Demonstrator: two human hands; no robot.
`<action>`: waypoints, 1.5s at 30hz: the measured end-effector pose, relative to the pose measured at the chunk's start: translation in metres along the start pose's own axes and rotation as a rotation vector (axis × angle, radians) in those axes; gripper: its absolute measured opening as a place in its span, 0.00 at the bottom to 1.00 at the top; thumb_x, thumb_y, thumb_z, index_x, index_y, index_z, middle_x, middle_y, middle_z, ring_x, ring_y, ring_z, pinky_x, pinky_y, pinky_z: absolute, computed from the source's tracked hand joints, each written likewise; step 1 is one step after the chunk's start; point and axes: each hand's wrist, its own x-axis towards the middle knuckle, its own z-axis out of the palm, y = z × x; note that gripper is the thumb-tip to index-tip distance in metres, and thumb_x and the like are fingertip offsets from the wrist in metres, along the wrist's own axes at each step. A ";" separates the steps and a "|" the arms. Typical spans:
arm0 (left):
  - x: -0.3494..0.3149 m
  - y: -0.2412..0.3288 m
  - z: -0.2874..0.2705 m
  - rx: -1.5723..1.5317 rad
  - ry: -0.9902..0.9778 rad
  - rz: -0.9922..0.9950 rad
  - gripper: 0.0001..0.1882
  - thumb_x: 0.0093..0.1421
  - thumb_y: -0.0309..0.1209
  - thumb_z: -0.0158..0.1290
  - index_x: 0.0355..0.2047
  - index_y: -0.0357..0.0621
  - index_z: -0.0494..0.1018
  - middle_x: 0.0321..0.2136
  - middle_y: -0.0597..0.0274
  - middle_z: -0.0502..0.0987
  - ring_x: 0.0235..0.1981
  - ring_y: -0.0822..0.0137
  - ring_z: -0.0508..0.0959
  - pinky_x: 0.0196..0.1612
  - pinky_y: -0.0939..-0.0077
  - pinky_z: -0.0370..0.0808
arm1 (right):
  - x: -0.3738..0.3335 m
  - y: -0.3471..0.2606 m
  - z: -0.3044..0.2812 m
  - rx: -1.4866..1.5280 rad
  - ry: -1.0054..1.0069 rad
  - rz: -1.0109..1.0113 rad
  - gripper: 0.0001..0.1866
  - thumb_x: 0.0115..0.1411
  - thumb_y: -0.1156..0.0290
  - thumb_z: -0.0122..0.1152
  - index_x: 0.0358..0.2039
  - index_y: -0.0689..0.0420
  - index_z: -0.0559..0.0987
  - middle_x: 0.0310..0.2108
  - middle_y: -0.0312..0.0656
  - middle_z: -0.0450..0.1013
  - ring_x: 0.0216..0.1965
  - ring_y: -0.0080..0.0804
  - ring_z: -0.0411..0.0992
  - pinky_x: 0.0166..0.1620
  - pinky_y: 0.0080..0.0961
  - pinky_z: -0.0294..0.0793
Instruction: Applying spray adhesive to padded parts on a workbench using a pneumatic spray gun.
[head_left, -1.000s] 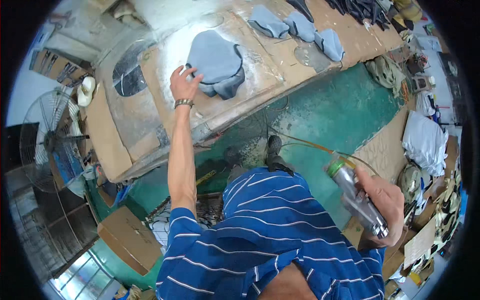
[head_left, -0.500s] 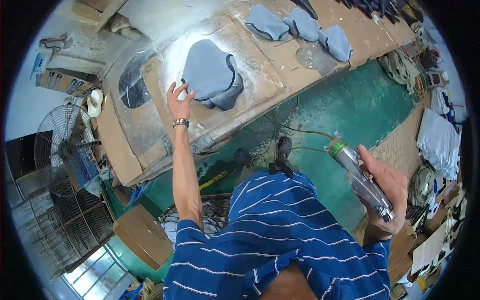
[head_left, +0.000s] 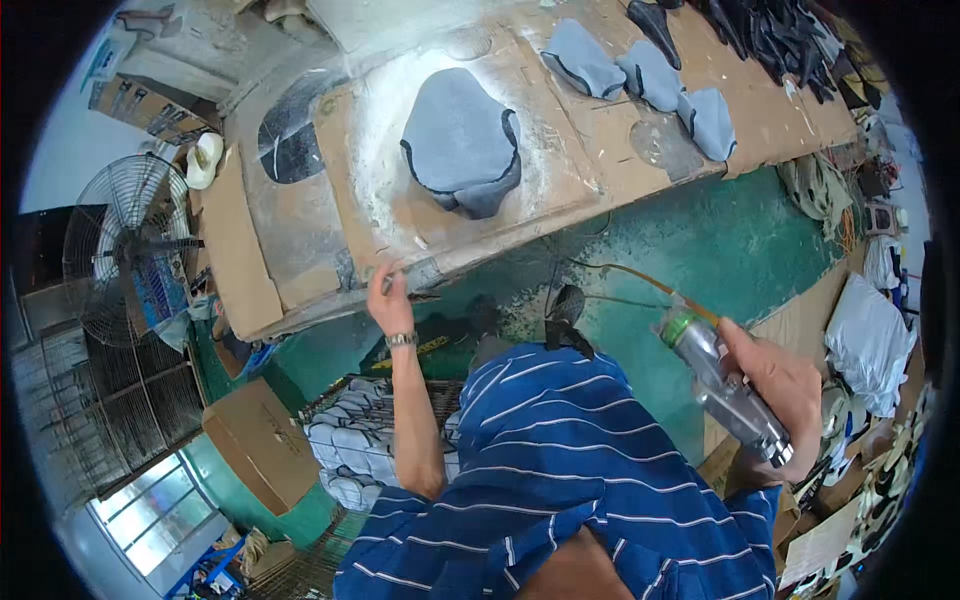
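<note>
In my right hand (head_left: 783, 385) is a spray gun (head_left: 722, 387) with a clear grey body and a green ring, thin hoses running from its far end. My left hand (head_left: 388, 298) holds nothing; its fingers are apart, by the near edge of the cardboard-covered table (head_left: 300, 290). Beyond that hand, a rounded grey fabric piece with black trim (head_left: 460, 130) lies on the table amid white residue. Smaller grey pieces, among them a rounded one (head_left: 583, 60), sit farther right on the same table.
Black pointed items (head_left: 770, 45) are heaped at the table's far right. A caged fan (head_left: 130, 240) stands on the left. Below it are a cardboard box (head_left: 262, 445) and a wire rack (head_left: 345, 400) with grey pieces. Hoses (head_left: 625, 268) trail over the green floor.
My left hand has come away from the large grey piece and drawn back toward me, to the table's edge. My right hand keeps the spray gun in nearly the same place.
</note>
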 end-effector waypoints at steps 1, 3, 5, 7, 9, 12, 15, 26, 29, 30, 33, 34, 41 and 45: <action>-0.011 -0.014 -0.005 0.022 0.008 -0.103 0.17 0.61 0.23 0.59 0.51 0.41 0.81 0.47 0.55 0.82 0.48 0.62 0.80 0.53 0.68 0.75 | 0.000 -0.002 -0.001 -0.031 -0.045 -0.024 0.36 0.46 0.55 0.68 0.52 0.68 0.83 0.25 0.45 0.78 0.27 0.33 0.78 0.36 0.25 0.74; -0.025 -0.064 -0.015 0.042 0.025 -0.075 0.16 0.60 0.24 0.59 0.50 0.40 0.82 0.46 0.54 0.82 0.48 0.61 0.80 0.53 0.67 0.75 | 0.005 -0.011 0.003 -0.029 0.028 -0.032 0.32 0.46 0.58 0.69 0.51 0.66 0.84 0.24 0.43 0.77 0.26 0.31 0.77 0.34 0.25 0.74; -0.036 -0.083 -0.022 0.065 0.040 -0.051 0.15 0.60 0.24 0.59 0.49 0.39 0.82 0.46 0.53 0.83 0.48 0.60 0.81 0.53 0.66 0.75 | 0.011 -0.016 0.010 -0.123 0.136 -0.066 0.29 0.47 0.65 0.68 0.50 0.65 0.85 0.22 0.42 0.76 0.24 0.30 0.76 0.33 0.25 0.74; -0.045 -0.086 -0.022 0.106 0.001 -0.114 0.16 0.59 0.25 0.59 0.48 0.38 0.82 0.48 0.52 0.82 0.50 0.58 0.81 0.55 0.63 0.75 | 0.007 -0.016 0.007 -0.150 0.121 -0.048 0.27 0.47 0.69 0.66 0.50 0.64 0.85 0.22 0.42 0.76 0.24 0.30 0.76 0.33 0.24 0.74; -0.042 -0.086 -0.020 0.158 -0.024 -0.067 0.17 0.61 0.27 0.61 0.52 0.39 0.82 0.49 0.55 0.83 0.49 0.63 0.81 0.54 0.67 0.76 | 0.001 -0.012 -0.005 -0.078 -0.150 -0.180 0.35 0.41 0.79 0.73 0.55 0.65 0.82 0.24 0.40 0.78 0.25 0.32 0.78 0.32 0.24 0.76; -0.033 -0.081 -0.016 0.098 0.003 -0.086 0.16 0.61 0.26 0.61 0.50 0.41 0.83 0.49 0.56 0.83 0.49 0.63 0.82 0.54 0.67 0.76 | 0.000 -0.017 0.002 -0.081 -0.072 -0.114 0.33 0.45 0.69 0.70 0.55 0.65 0.82 0.25 0.43 0.78 0.27 0.34 0.78 0.34 0.25 0.75; -0.025 -0.050 -0.004 0.098 -0.041 0.034 0.14 0.64 0.26 0.58 0.50 0.41 0.82 0.50 0.55 0.82 0.49 0.62 0.81 0.50 0.65 0.76 | 0.002 -0.018 0.006 -0.079 0.039 -0.014 0.38 0.49 0.53 0.68 0.55 0.68 0.81 0.29 0.48 0.79 0.29 0.36 0.78 0.38 0.28 0.74; 0.006 0.020 0.029 0.023 0.025 0.217 0.14 0.66 0.28 0.58 0.50 0.43 0.83 0.49 0.61 0.83 0.41 0.72 0.80 0.40 0.74 0.75 | -0.013 -0.006 0.000 -0.094 0.080 -0.168 0.34 0.43 0.80 0.69 0.56 0.60 0.82 0.22 0.36 0.77 0.23 0.27 0.76 0.30 0.21 0.74; 0.032 0.048 0.051 0.053 0.006 0.246 0.14 0.65 0.29 0.59 0.50 0.42 0.82 0.52 0.57 0.82 0.47 0.66 0.81 0.48 0.71 0.75 | -0.023 0.011 -0.013 -0.060 -0.028 -0.193 0.35 0.41 0.78 0.72 0.56 0.60 0.82 0.22 0.36 0.76 0.23 0.28 0.76 0.29 0.21 0.74; 0.047 0.057 0.056 0.148 -0.016 0.400 0.16 0.62 0.29 0.60 0.50 0.42 0.81 0.53 0.53 0.80 0.53 0.58 0.78 0.55 0.64 0.73 | -0.023 0.014 -0.020 0.032 -0.100 -0.206 0.36 0.40 0.76 0.73 0.55 0.62 0.83 0.22 0.37 0.76 0.23 0.28 0.76 0.30 0.21 0.74; 0.089 0.091 0.080 0.380 -0.073 0.628 0.20 0.57 0.32 0.64 0.50 0.43 0.82 0.57 0.49 0.76 0.62 0.48 0.71 0.64 0.54 0.68 | -0.029 0.017 -0.020 -0.067 0.079 -0.068 0.38 0.50 0.48 0.62 0.50 0.70 0.83 0.21 0.43 0.74 0.22 0.31 0.73 0.29 0.24 0.69; 0.103 0.094 0.083 0.523 -0.095 0.698 0.21 0.54 0.34 0.65 0.49 0.45 0.83 0.60 0.48 0.74 0.65 0.46 0.68 0.67 0.51 0.64 | -0.026 0.016 -0.022 -0.082 0.093 -0.058 0.41 0.49 0.44 0.61 0.51 0.71 0.83 0.21 0.43 0.74 0.23 0.33 0.74 0.30 0.26 0.69; 0.141 0.102 0.108 0.691 -0.232 0.779 0.16 0.44 0.36 0.72 0.35 0.50 0.88 0.57 0.56 0.78 0.66 0.46 0.68 0.67 0.54 0.68 | -0.039 0.022 -0.043 -0.194 0.127 0.106 0.36 0.52 0.49 0.61 0.50 0.70 0.83 0.28 0.51 0.79 0.27 0.37 0.77 0.36 0.31 0.73; 0.153 0.121 0.103 0.713 -0.190 0.828 0.13 0.42 0.36 0.73 0.30 0.49 0.88 0.49 0.62 0.81 0.61 0.51 0.73 0.62 0.56 0.72 | -0.039 0.049 -0.039 0.086 -0.159 -0.229 0.36 0.42 0.73 0.73 0.56 0.69 0.79 0.21 0.40 0.77 0.22 0.30 0.76 0.27 0.25 0.73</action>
